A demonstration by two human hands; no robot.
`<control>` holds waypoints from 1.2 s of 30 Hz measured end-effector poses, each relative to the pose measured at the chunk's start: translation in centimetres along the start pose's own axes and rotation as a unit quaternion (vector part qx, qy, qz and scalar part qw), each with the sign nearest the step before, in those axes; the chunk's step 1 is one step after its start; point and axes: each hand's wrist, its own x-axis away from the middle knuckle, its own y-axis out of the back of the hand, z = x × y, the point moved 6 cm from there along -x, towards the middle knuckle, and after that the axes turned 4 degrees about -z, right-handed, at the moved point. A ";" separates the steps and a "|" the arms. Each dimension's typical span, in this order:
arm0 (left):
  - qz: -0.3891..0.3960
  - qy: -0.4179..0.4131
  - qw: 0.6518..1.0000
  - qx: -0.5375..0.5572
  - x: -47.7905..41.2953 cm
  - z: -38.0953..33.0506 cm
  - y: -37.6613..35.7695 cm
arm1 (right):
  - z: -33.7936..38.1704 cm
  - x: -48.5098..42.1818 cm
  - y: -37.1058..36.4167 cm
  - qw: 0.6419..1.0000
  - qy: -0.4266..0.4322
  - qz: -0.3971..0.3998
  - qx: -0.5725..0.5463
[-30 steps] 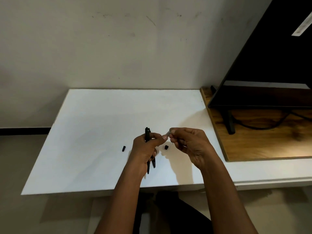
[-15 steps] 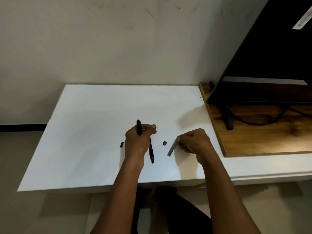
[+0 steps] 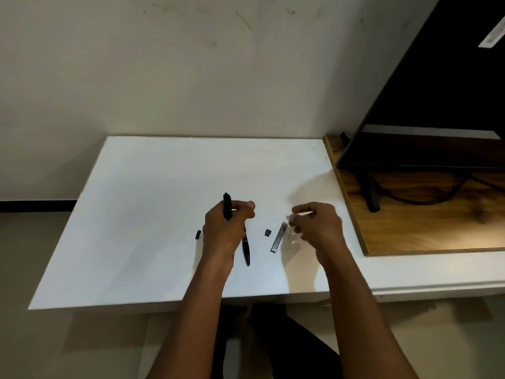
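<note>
Left hand (image 3: pixel 228 231) grips black compass (image 3: pixel 246 250), left of grey case (image 3: pixel 278 237). Right hand (image 3: pixel 318 228) pinches thin pale piece (image 3: pixel 302 213), blurred, just right of case. Likely refill-fitting step. Next move needs fine alignment of piece with compass tip.

Around the work: a white rectangular tabletop (image 3: pixel 164 187) against a scuffed off-white plaster wall (image 3: pixel 191 64).

To the right, touching the tabletop's edge, lies a brown wood-grain board (image 3: pixel 410 236). On it stands a large black flat screen (image 3: pixel 437 105), tilted in this view, with a white rectangular sticker (image 3: pixel 493 35) near its top. The screen's black stand foot (image 3: pixel 373 198) rests on the board, and a black cable (image 3: pixel 410 199) curves over the wood just beside the foot. On the tabletop's near half lie a small black cap-like piece (image 3: pixel 198 234) and a small black square piece (image 3: pixel 268 232), well apart. A black skirting strip (image 3: pixel 35 205) runs along the wall's base at the left, above a beige floor (image 3: pixel 27 255).
</note>
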 end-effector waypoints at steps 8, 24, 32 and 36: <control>0.077 -0.141 0.978 -0.130 0.8 -2.1 -1.4 | 3.1 2.3 -0.8 0.899 -0.056 0.038 -0.432; 0.076 -0.188 0.968 -0.144 0.7 -2.5 -1.4 | 4.3 2.2 -0.7 0.905 0.038 0.037 -0.423; 0.064 -0.186 0.970 -0.145 0.5 -2.3 -1.1 | 4.2 2.0 -0.7 0.918 0.061 0.026 -0.391; 0.064 -0.193 0.968 -0.143 0.4 -2.3 -1.1 | 4.3 2.0 -0.8 0.920 0.065 0.032 -0.386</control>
